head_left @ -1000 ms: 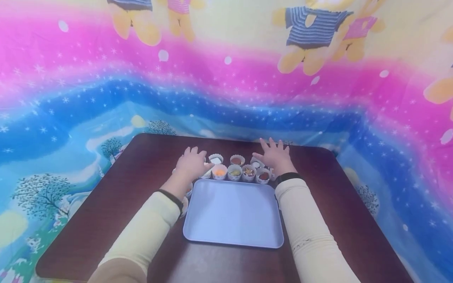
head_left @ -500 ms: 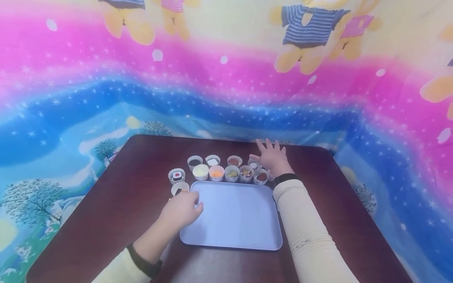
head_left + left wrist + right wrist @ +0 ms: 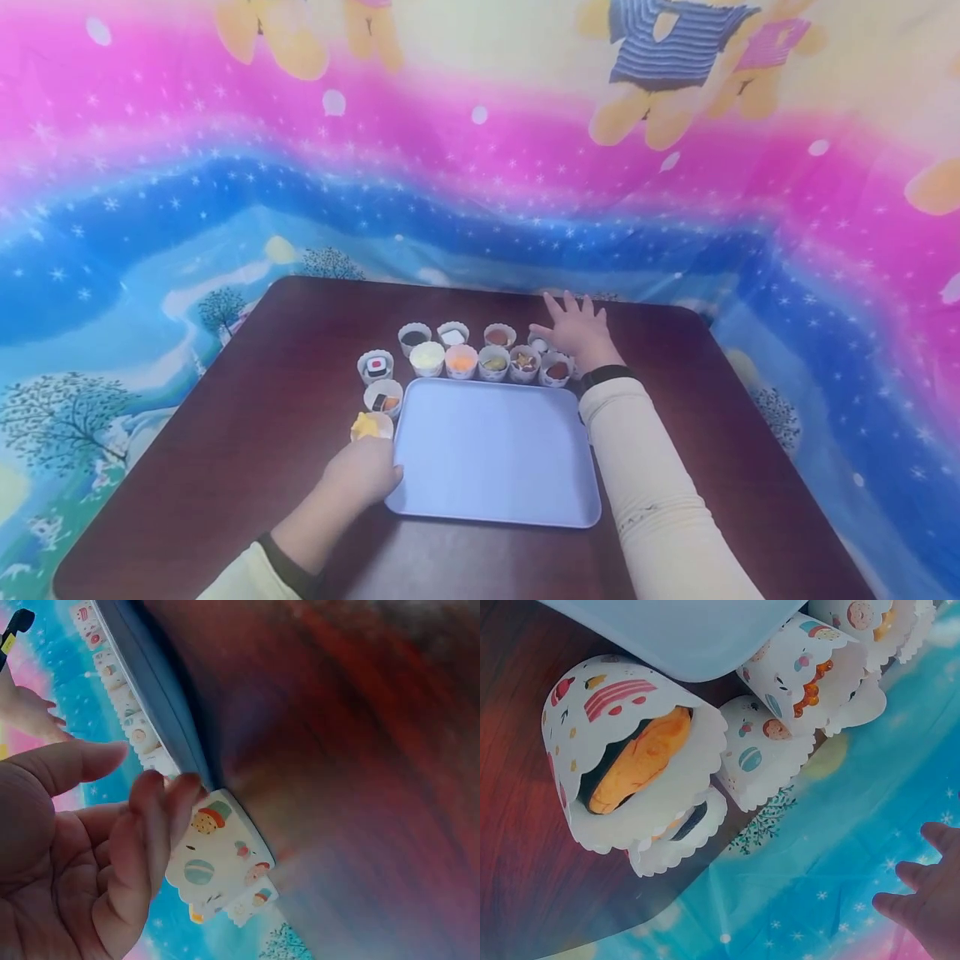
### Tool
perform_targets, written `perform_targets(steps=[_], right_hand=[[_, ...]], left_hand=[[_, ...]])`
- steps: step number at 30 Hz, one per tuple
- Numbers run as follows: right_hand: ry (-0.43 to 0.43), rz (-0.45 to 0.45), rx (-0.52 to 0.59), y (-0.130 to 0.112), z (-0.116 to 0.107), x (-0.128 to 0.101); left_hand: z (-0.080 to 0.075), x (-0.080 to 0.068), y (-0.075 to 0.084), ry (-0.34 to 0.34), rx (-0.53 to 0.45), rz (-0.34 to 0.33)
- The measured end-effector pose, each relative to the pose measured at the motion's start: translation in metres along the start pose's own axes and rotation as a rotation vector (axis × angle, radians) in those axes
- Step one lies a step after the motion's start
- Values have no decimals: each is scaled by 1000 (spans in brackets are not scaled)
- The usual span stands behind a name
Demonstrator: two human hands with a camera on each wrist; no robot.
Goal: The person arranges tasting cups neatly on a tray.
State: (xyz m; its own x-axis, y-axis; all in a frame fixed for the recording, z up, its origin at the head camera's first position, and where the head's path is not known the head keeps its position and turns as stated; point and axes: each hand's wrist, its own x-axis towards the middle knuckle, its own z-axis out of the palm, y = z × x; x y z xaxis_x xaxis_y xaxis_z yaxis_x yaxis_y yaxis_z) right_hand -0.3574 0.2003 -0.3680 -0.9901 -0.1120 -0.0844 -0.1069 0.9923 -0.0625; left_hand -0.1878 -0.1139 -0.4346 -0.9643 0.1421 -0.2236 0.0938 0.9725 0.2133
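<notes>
On the dark wooden table lies a pale blue tray, flat, its long axis running left to right across the person's front, short sides toward either arm. Paper cups border it: a row along its far edge and a few down its left side. The left hand sits at the tray's near left corner, fingers loosely curled and touching the nearest cup without gripping it; that cup holds something yellow. The cup above it carries a dark and orange piece, and the next a red-and-black roll. The far row shows cream, orange, green and brown fillings. The right hand rests with fingers spread and straight over the cups at the row's right end, holding nothing.
</notes>
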Motion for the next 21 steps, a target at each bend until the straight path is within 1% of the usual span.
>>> perform_targets(steps=[5, 10, 14, 15, 17, 20, 21], right_hand=[[-9, 10, 19, -2, 1, -1], [-12, 0, 34, -6, 2, -1], [-2, -13, 27, -6, 4, 3], [2, -17, 27, -6, 4, 3], [3, -23, 15, -7, 4, 4], [-4, -29, 2, -9, 3, 3], [-4, -29, -3, -10, 3, 2]], left_hand=[[1, 1, 3, 37, 56, 20], [-1, 1, 4, 35, 100, 19], [-1, 2, 2, 24, 144, 36], [1, 2, 2, 23, 148, 46], [4, 4, 1, 2, 138, 48], [8, 6, 0, -27, 103, 37], [9, 6, 0, -42, 89, 24]])
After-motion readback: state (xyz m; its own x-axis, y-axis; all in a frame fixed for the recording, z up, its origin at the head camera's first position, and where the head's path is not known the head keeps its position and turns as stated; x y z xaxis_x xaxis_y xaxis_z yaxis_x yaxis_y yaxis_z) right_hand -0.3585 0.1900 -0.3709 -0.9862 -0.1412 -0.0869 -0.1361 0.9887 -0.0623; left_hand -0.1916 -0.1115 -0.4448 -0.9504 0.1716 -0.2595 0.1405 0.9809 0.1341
